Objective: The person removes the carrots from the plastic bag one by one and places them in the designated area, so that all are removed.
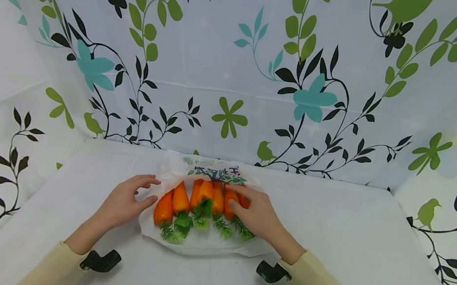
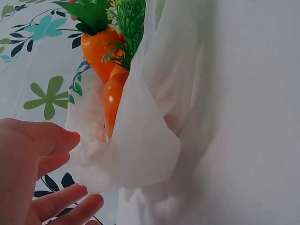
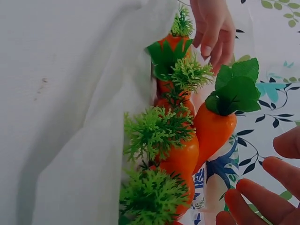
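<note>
Leafy printed cloth (image 1: 195,66) hangs behind the white table (image 1: 366,232), and from where I stand the orange carrots (image 1: 205,191) make a side-by-side row in a crumpled white bag (image 1: 195,248), squarely between the person's two hands. That row runs left to right; the carrots taper away from the person, green tops (image 1: 204,208) on the near side. At its left end, just beside it, is the left hand (image 1: 124,201), fingers loose and parted; the right hand (image 1: 258,213), fingers likewise spread and gripping nothing, overhangs the right end, so it's the closer one. Whether either actually touches carrot or plastic, I can't tell. Those right fingers partly cover the end carrots, some tips vanish into the film, and creases make the bag's lettering unreadable; I couldn't count the carrots for certain.
</note>
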Available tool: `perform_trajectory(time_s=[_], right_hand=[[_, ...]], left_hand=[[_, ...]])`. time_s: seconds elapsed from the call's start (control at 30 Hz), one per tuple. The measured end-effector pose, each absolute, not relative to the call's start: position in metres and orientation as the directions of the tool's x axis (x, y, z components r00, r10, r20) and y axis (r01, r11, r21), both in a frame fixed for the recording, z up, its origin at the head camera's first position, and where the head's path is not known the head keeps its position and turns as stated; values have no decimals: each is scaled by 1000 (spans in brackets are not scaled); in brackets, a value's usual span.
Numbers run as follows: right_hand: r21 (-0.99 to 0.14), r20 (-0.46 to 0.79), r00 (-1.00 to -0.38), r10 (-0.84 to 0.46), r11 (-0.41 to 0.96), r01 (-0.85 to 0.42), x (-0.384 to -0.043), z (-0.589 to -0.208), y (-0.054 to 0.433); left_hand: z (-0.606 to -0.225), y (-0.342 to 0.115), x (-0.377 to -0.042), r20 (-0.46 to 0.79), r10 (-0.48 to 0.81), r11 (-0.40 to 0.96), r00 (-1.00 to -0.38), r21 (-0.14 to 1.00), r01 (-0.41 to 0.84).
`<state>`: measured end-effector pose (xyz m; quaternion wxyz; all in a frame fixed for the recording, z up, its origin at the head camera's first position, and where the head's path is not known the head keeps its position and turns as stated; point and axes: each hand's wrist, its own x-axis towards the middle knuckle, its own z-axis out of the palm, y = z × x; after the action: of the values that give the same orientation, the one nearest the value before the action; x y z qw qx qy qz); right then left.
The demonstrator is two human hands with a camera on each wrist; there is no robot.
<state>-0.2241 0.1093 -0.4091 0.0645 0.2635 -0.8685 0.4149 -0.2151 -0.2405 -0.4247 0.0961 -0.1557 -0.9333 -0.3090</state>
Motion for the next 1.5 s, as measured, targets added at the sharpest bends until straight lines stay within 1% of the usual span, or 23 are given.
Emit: perform_trajectory(time_s=[0.17,0.3,0.6,0.83,1.13,1.33,1.5], right_hand=[[-752,266,-869,-418,474,-458,-232,-407,102],[-771,233,-872,-430,464,-435,-238,-406,96],[-785,196,-860,-471,450,-425,-245,-406,84],[-756,155,-861,-484,503,-419,-251,-408,74],[-763,93,-838,-537,502,-407,-250,-408,71],[-778,98,-857,-505,499,-383,-247,-405,67],[-736,144,-876,-461,541,-406,-242,-407,59]], left_hand=[[-431,-247,-217,208,248,694,-946,643,323],[-436,-249,-218,164,275,646,-948,699,308],[-444,-253,-222,125,280,616,-952,737,277],[-455,-258,-231,105,296,525,-949,812,254],[-456,-257,-232,87,294,449,-952,866,218],[-458,-256,-233,87,288,414,-954,887,206],[-459,-255,-233,88,281,408,-956,890,202]])
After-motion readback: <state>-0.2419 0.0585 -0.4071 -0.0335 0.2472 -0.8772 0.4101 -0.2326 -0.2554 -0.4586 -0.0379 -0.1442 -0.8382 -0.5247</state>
